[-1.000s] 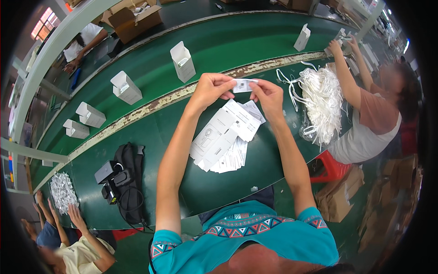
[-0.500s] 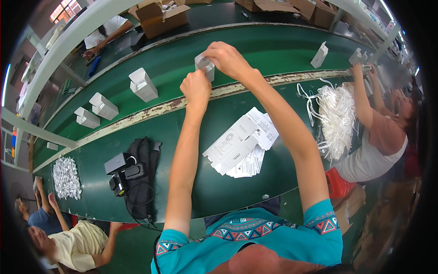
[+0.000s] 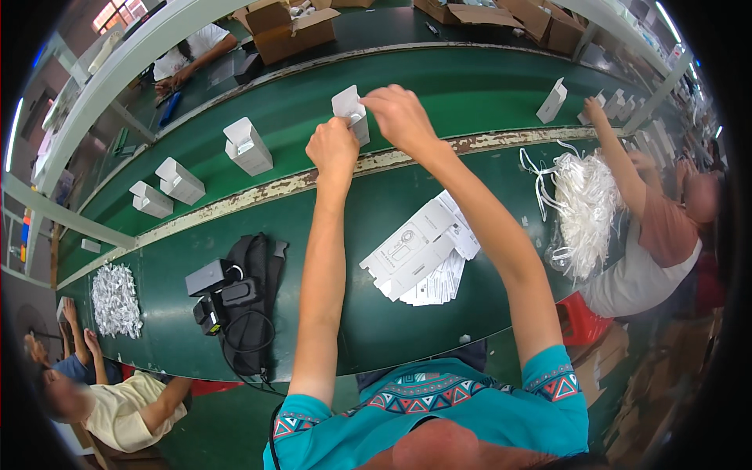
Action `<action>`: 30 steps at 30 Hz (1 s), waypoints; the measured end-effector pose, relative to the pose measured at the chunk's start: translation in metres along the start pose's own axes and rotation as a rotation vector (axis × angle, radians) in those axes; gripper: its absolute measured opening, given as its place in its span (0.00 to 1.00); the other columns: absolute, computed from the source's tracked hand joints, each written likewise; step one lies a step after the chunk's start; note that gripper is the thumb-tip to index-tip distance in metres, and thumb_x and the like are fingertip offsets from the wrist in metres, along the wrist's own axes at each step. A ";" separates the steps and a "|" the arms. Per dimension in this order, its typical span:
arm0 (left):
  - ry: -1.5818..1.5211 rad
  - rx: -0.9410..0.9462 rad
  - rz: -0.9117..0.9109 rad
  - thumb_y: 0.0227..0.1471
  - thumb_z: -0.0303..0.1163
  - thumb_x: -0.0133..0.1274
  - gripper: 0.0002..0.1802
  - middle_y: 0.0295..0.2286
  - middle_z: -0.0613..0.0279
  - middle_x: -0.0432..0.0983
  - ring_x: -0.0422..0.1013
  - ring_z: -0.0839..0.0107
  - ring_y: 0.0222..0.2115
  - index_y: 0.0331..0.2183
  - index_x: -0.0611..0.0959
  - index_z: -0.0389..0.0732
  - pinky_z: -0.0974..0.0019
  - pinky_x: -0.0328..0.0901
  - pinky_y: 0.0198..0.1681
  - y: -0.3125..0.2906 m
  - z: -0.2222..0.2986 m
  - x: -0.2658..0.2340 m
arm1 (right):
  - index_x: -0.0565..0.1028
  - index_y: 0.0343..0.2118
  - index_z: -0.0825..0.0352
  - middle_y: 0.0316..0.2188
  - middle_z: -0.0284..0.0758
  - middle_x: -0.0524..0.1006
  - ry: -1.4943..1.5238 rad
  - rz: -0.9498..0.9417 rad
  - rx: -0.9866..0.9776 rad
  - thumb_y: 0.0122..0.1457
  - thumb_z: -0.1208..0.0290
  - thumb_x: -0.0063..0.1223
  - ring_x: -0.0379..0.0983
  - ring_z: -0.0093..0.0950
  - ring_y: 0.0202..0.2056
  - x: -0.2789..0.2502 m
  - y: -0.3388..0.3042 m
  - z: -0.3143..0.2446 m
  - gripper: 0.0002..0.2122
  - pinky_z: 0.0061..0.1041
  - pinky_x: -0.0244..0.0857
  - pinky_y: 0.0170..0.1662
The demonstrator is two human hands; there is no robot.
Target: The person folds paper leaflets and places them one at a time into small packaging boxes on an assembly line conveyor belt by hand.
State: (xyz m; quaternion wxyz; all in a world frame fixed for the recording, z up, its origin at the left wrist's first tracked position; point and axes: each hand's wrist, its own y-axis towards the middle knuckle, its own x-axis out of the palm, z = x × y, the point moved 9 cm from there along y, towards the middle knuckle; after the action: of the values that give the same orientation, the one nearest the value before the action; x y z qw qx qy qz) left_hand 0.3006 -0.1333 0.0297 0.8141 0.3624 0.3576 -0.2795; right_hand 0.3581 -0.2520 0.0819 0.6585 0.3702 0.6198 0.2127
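Observation:
On the green conveyor belt stands a small white box [image 3: 360,130], its top flap raised. My left hand [image 3: 332,149] is closed on the near left side of this box, with its fingers curled. At the box's upper right edge is my right hand [image 3: 403,121], its fingers bent and pressed together. Whether a side flap or something small is between those fingertips is hidden. Below my forearms, a stack of flat printed white cartons [image 3: 411,244] lies on the green table, partly over fanned-out printed leaflets [image 3: 435,285].
More open white boxes [image 3: 249,149] stand leftward along the belt, another [image 3: 552,102] to the right. A black strap bag with devices [image 3: 249,294], a pile of small silvery packets [image 3: 116,301] and white cords [image 3: 586,211] lie on the table. Co-workers sit at both sides and across.
My right hand has shifted right and slightly down from over the box's top, and the raised flap now shows. My left hand stays at the box. The right-hand co-worker's arm has reached toward the belt.

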 end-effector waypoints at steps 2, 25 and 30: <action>-0.002 0.000 0.024 0.50 0.31 0.60 0.11 0.30 0.47 0.83 0.80 0.48 0.33 0.38 0.89 0.46 0.49 0.74 0.36 0.000 -0.008 -0.003 | 0.82 0.35 0.67 0.31 0.35 0.82 0.133 0.134 0.077 0.53 0.79 0.59 0.75 0.34 0.31 -0.031 -0.019 0.001 0.07 0.30 0.67 0.33; -0.558 0.238 -0.248 0.53 0.33 0.62 0.11 0.11 0.67 0.61 0.56 0.79 0.14 0.33 0.88 0.34 0.67 0.54 0.20 -0.036 0.102 0.016 | 0.82 0.33 0.73 0.23 0.30 0.80 0.780 -0.218 0.997 0.58 0.70 0.64 0.69 0.15 0.23 -0.077 -0.228 0.052 0.09 0.19 0.63 0.27; -0.635 0.216 -0.372 0.54 0.34 0.62 0.12 0.12 0.71 0.64 0.58 0.83 0.16 0.34 0.88 0.33 0.70 0.55 0.21 -0.041 0.107 0.033 | 0.83 0.35 0.74 0.26 0.31 0.82 0.819 -0.032 1.081 0.59 0.74 0.62 0.72 0.15 0.25 -0.083 -0.232 0.066 0.07 0.17 0.66 0.30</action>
State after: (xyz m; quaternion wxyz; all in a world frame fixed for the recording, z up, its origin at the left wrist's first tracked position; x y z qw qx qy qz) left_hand 0.3310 -0.2483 0.0396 0.7768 0.2704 0.1158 -0.5569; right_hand 0.3691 -0.4755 -0.0400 0.0961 0.5277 0.8438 -0.0135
